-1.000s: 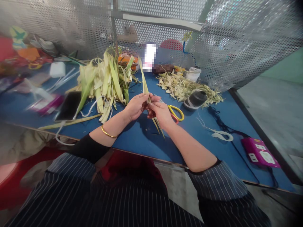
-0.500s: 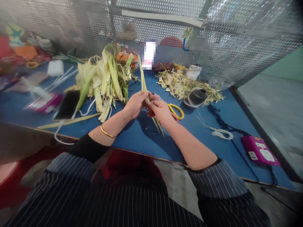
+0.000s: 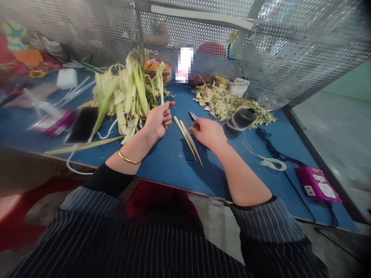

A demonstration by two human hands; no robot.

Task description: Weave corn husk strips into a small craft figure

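Observation:
My left hand (image 3: 159, 119) is closed on a pale corn husk strip (image 3: 161, 85), which sticks up from between thumb and fingers in front of the husk pile (image 3: 127, 88). Over a pair of scissors (image 3: 193, 115) lies my right hand (image 3: 209, 132), its fingers curled around them. Only the metal blade tips and a sliver of yellow handle show; the rest is hidden under the palm. Two narrow husk strips (image 3: 185, 136) lie side by side on the blue table between my hands, close to the right thumb.
A heap of husk scraps (image 3: 220, 100) and a dark thread spool (image 3: 241, 119) are beyond my right hand. Farther right lie a white ribbon loop (image 3: 274, 163) and a magenta box (image 3: 318, 183) with black cable. A phone (image 3: 83, 125) with white cable is at left. Perforated metal mesh (image 3: 197, 29) stands behind.
My hands, together on the husk strip before, have parted. The left moved back leftward with the strip; the right moved right, down onto the scissors. The narrow strips are now uncovered.

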